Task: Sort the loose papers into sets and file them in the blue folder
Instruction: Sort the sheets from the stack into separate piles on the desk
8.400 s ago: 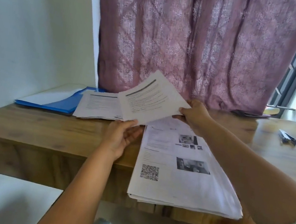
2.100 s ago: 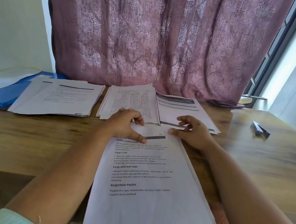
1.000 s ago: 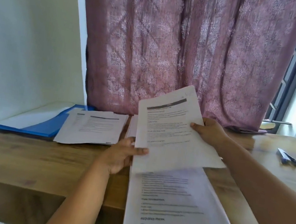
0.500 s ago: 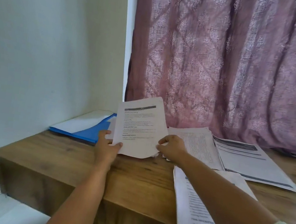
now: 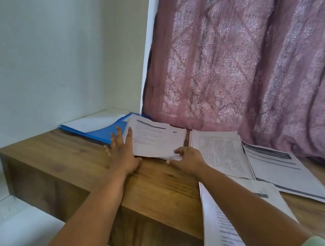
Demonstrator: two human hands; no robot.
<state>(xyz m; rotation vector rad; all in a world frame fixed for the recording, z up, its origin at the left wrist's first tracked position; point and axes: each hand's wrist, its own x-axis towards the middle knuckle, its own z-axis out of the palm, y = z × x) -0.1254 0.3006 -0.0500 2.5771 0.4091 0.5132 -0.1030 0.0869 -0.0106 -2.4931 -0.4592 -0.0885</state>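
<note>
At the bench's far left corner lies the blue folder (image 5: 104, 133), partly covered by the leftmost set of papers (image 5: 155, 140), which overlaps the folder's right edge. Two more sets sit along the far edge to the right: a middle set (image 5: 218, 150) and a right set (image 5: 280, 172). The unsorted stack (image 5: 232, 228) hangs over the near edge under my right forearm.

Key relation: the leftmost set lies straight ahead of both hands, long axis running from near edge to far edge. My left hand (image 5: 123, 152) is at its left side, my right hand (image 5: 188, 160) at its near right corner. Both are about equally close; the left is nearer the folder.

Grip state:
- Left: fingers straight and spread, flat against the set's left edge and over the folder's edge. Holds nothing.
- Right: fingers loosely curled over the set's near right corner, thumb on the bench beside it. Touching the sheet; whether it actually pinches the corner, I cannot tell.

Judgement: the sheet on top is being squared onto its set. Sorting looks incomplete, since the near stack is thick. Nothing looks filed by me yet; white sheets do show in the folder.

Risk: the overhanging stack could slide off when my right arm lifts.
</note>
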